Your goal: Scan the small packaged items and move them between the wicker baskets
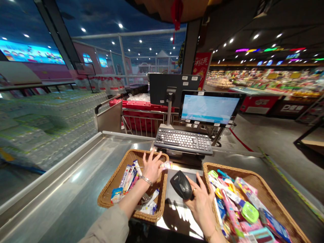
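Over the left wicker basket [107,192], my left hand [152,167] pinches a small printed packet [167,165] between thumb and finger, its other fingers spread. My right hand [201,200] holds a black handheld barcode scanner [181,185], which points toward the packet; the handle is mostly hidden by the hand. Toothbrush-like packs [128,175] and a blue packet [116,195] lie in the left basket. Close to my right hand, the right wicker basket [272,187] is heaped with colourful packaged goods, among them a green round-ended item [250,212].
Behind the baskets, a black keyboard [183,139] sits before a lit screen [210,107] and a second monitor [173,89] seen from behind. The metal counter [68,182] has a raised left edge. Stacked bottle packs [50,118] stand beyond it.
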`<state>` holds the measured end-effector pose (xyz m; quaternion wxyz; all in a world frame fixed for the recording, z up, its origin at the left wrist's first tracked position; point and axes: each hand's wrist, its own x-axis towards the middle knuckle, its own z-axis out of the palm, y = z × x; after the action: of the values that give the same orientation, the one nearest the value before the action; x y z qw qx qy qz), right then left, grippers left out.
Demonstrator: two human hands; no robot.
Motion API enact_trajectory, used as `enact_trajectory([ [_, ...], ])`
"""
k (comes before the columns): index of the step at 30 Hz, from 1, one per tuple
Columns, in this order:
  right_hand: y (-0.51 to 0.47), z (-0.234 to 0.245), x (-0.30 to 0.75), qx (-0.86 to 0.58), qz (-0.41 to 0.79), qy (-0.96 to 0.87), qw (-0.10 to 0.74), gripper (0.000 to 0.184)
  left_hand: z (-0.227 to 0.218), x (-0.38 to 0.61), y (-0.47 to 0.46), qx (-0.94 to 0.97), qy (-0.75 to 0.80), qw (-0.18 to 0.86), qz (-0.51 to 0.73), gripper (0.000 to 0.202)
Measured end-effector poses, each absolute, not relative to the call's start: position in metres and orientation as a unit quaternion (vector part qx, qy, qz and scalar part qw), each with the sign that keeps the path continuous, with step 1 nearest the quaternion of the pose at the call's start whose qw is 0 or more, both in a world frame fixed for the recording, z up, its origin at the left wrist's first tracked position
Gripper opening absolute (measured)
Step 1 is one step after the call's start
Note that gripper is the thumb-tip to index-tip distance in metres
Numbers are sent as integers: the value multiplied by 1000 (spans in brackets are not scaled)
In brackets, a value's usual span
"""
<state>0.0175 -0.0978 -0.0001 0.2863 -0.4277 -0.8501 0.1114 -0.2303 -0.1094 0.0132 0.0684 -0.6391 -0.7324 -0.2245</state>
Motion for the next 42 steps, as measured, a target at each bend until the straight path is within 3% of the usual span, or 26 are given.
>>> enact_trajectory([
  [6,-98,4,19,-427,119,-855,269,22,1,-228,-112,-623,-749,31,-225,7],
  [11,-100,7,19,-441,111,-856,245,11,-9,-227,-115,-597,-770,-3,-227,3],
  [16,-101,2,19,-445,110,-855,241,12,-15,-226,-116,-581,-779,-26,-235,14],
  [22,-102,0,20,-456,122,-851,231,23,-19,-223,-114,-561,-792,-45,-239,22],
  [31,-105,3,19,-460,132,-845,237,32,-17,-221,-103,-480,-827,-162,-243,19],
  [38,-106,-3,17,-452,138,-850,234,28,-25,-217,-102,-431,-841,-167,-281,15],
  [42,-107,-2,16,-446,145,-849,244,35,-24,-218,-104,-425,-843,-171,-284,10],
])
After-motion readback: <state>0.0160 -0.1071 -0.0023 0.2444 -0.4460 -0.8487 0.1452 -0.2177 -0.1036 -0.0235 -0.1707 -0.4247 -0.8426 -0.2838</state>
